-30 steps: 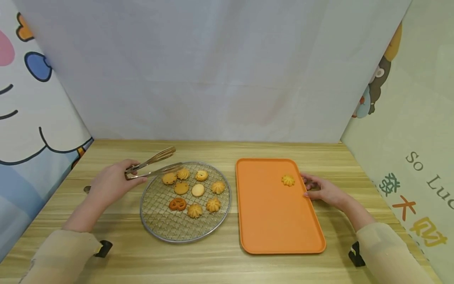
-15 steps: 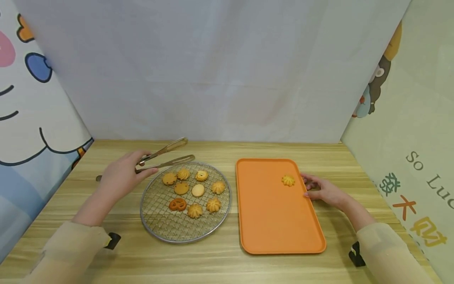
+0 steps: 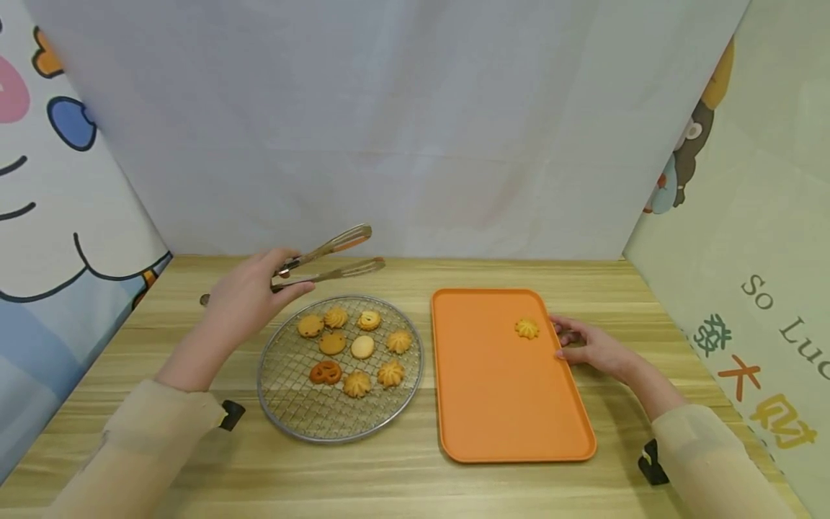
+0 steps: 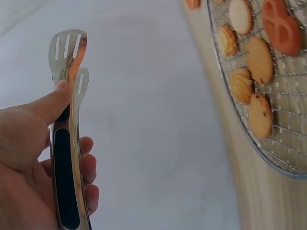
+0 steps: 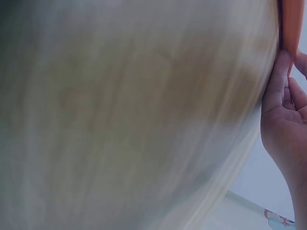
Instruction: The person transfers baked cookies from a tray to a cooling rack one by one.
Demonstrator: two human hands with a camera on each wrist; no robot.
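Left hand (image 3: 249, 299): fingers and thumb curled round the tongs (image 3: 327, 258), blades a little apart, holding nothing (raised beyond the rack).
Cookies (image 3: 353, 347): on the wire rack (image 3: 285, 404), below the blades.
Right hand (image 3: 593, 349): fingertips curled lightly against the orange tray (image 3: 506, 404) edge.
Risk: too hard a squeeze could crumble a cookie.

Soft, even light fills the head view, with only faint shadows on the counter (image 3: 402, 476). The right wrist view is mostly a blurred, out-of-focus smear; the left wrist view is sharp nearby and washed-out behind.
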